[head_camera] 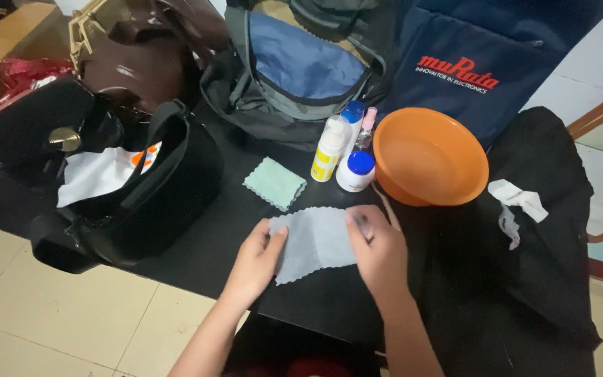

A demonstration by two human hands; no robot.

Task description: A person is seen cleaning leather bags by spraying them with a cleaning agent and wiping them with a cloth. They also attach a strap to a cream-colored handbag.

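My left hand point(254, 260) pinches the left edge of a grey cloth point(313, 242) in its fingers, and my right hand point(378, 248) grips the right edge, holding it spread just above the black counter point(204, 244). Beyond it I see a green cloth point(275, 183), three bottles point(347, 150), an orange bowl point(430, 156) and a black handbag point(127, 188) to the left

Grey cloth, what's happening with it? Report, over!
Left hand and right hand pinch grey cloth flat over black table. Green cloth, bottles, orange bowl just beyond.
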